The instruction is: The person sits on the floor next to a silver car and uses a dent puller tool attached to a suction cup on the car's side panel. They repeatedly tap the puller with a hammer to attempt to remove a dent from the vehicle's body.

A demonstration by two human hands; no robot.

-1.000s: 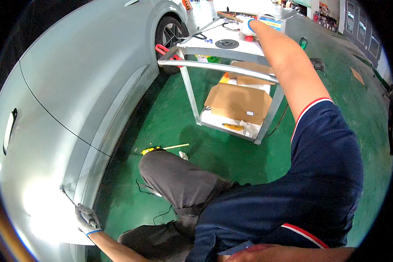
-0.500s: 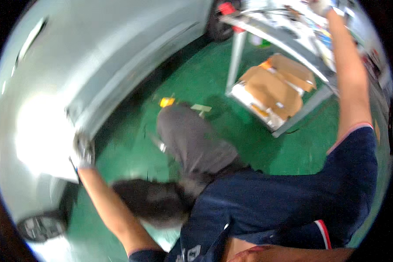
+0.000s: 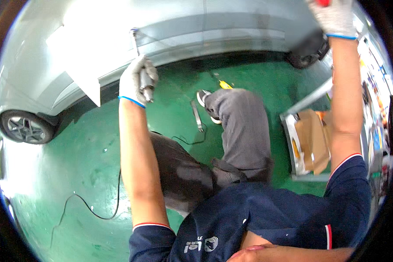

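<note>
My left hand (image 3: 136, 79), in a pale knitted glove with a blue cuff, is closed round a metal tool (image 3: 146, 85). The tool has a thick grey cylindrical body and a thin shiny shaft, pointing up toward the side of a silver car (image 3: 183, 32). At the upper right, my right hand (image 3: 335, 19), gloved the same way, is raised with its fingers closed on a red thing. The top edge of the picture cuts off most of that red thing, so its kind cannot be made out.
A metal cart (image 3: 288, 126) at the right carries an opened cardboard box (image 3: 313, 142) low down and cluttered tools above. On the green floor lie a silver bar-shaped tool (image 3: 197, 115), a yellow object (image 3: 225, 84) and a black cable (image 3: 105, 217). A white pointed sheet (image 3: 85, 83) hangs by the car.
The view has swung toward the car. My right hand has left the cluttered cart top and now shows a red thing. My left hand, earlier low against the car, now shows the metal tool.
</note>
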